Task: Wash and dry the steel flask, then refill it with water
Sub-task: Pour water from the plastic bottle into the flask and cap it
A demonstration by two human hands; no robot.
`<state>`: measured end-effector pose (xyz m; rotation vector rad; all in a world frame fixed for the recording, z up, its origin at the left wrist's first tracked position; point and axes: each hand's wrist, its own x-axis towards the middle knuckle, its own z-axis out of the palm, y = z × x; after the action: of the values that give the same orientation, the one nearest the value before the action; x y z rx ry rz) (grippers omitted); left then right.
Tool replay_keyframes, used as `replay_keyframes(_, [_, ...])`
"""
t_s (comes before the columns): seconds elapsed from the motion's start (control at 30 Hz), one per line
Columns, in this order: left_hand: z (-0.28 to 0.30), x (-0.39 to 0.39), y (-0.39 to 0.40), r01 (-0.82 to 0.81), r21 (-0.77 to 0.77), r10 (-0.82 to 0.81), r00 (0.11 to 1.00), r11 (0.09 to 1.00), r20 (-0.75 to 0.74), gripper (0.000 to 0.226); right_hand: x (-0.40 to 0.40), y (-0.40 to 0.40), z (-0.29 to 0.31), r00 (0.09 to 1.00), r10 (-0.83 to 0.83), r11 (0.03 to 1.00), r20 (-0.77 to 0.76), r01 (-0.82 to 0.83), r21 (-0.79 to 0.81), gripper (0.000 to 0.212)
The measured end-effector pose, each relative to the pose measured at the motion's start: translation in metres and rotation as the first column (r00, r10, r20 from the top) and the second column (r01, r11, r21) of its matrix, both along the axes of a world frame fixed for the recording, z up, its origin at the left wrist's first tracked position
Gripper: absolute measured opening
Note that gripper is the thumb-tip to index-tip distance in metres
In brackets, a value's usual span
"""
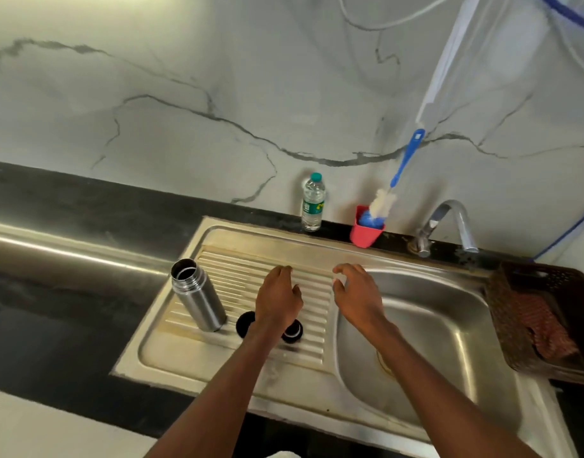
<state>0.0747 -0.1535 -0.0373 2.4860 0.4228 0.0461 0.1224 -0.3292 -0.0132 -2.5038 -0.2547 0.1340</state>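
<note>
Steel flask [198, 295] stands upright and uncapped on the ribbed drainboard [237, 266]; two black caps [245, 323] lie just beside it.

No text that can be read

The plastic water bottle [313, 203], standing at the wall at about twelve o'clock from the sink's ribbed drainboard [251, 276], wears a green-and-white label, but its print is too small and blurred to make out. The steel flask [198, 297] at nine o'clock on the drainboard shows no marking, brand or number on its visible side.
</note>
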Motion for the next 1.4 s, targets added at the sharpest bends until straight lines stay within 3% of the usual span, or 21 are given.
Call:
replay_keyframes(0.17, [0.001,0.036,0.022,0.123,0.129,-0.095,0.975,0.984,-0.200,0.059,0.036,0.038,0.008,0.999,-0.031,0.997,-0.021,0.032,0.066,0.031])
replay_keyframes(0.3, [-0.009,0.073,0.033,0.177,0.186,-0.109,0.939,0.966,-0.327,0.054,0.069,0.059,0.016,0.998,-0.047,0.994,-0.034,0.050,0.098,0.043])
replay_keyframes(0.47, [-0.027,0.104,0.046,0.273,0.220,-0.136,0.861,0.936,-0.490,0.102,0.112,0.081,0.021,0.995,-0.080,0.985,-0.052,0.087,0.146,0.055])
replay_keyframes(0.6, [-0.039,0.109,0.044,0.316,0.286,-0.134,0.848,0.905,-0.513,0.105,0.153,0.099,0.008,0.977,-0.163,0.963,-0.137,0.188,0.194,0.086])
replay_keyframes(0.8, [-0.039,0.114,0.042,0.326,0.308,-0.149,0.864,0.894,-0.481,0.103,0.195,0.130,-0.024,0.915,-0.321,0.898,-0.244,0.376,0.228,0.102])
replay_keyframes(0.97, [-0.042,0.116,0.042,0.336,0.318,-0.145,0.854,0.886,-0.499,0.105,0.210,0.137,-0.043,0.907,-0.378,0.879,-0.185,0.415,0.236,0.082])
replay_keyframes(1.1, [-0.034,0.116,0.039,0.347,0.322,-0.148,0.848,0.881,-0.509,0.088,0.206,0.127,-0.044,0.917,-0.376,0.879,-0.134,0.398,0.261,0.062])
replay_keyframes(1.2, [-0.027,0.118,0.036,0.356,0.324,-0.148,0.840,0.877,-0.522,0.078,0.192,0.111,-0.045,0.933,-0.334,0.865,-0.133,0.359,0.350,0.059])
replay_keyframes(1.4, [-0.015,0.105,0.036,0.297,0.264,-0.133,0.856,0.918,-0.500,0.083,0.139,0.072,-0.015,0.938,-0.285,0.683,-0.199,0.344,0.645,0.049])
